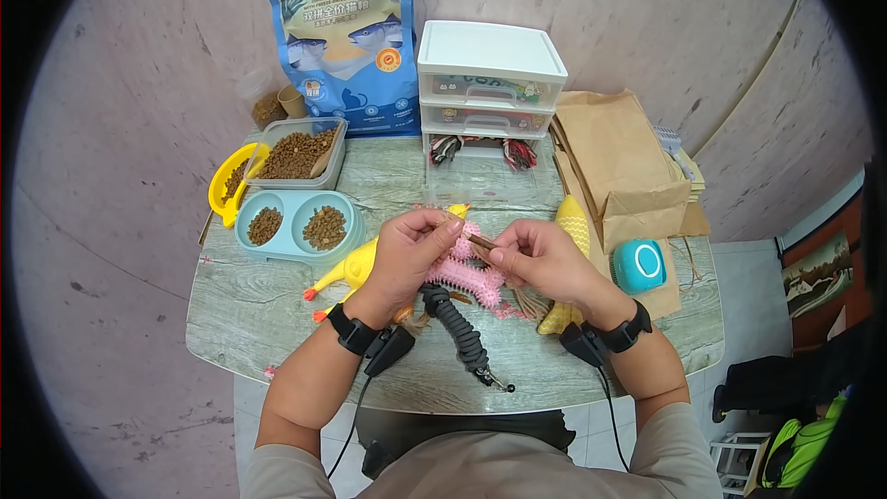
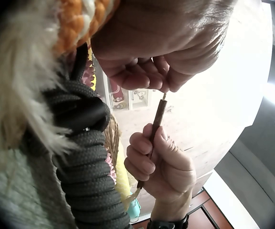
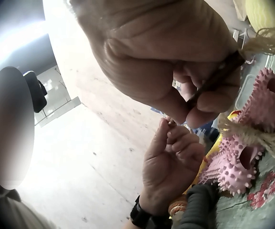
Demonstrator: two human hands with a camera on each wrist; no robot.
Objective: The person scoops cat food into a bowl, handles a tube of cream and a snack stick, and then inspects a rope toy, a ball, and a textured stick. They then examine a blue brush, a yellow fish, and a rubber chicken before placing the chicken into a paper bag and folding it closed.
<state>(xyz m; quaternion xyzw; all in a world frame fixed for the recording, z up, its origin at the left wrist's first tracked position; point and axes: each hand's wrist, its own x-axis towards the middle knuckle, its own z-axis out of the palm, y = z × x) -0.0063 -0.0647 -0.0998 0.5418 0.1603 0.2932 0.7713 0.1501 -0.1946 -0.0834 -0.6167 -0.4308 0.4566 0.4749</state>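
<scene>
Brown stick (image 1: 481, 242) points lengthwise leftward, right grip (image 1: 547, 263) clasping it, left grip (image 1: 413, 251) pinching its pale tip.

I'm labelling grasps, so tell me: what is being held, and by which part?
A brown stick: the right hand grips it along the shaft, and the left hand pinches the thin pale tip at one end.

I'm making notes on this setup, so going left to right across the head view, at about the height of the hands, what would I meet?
Light blue double bowl, left hand, thin brown stick, right hand, turquoise rounded item.
</scene>
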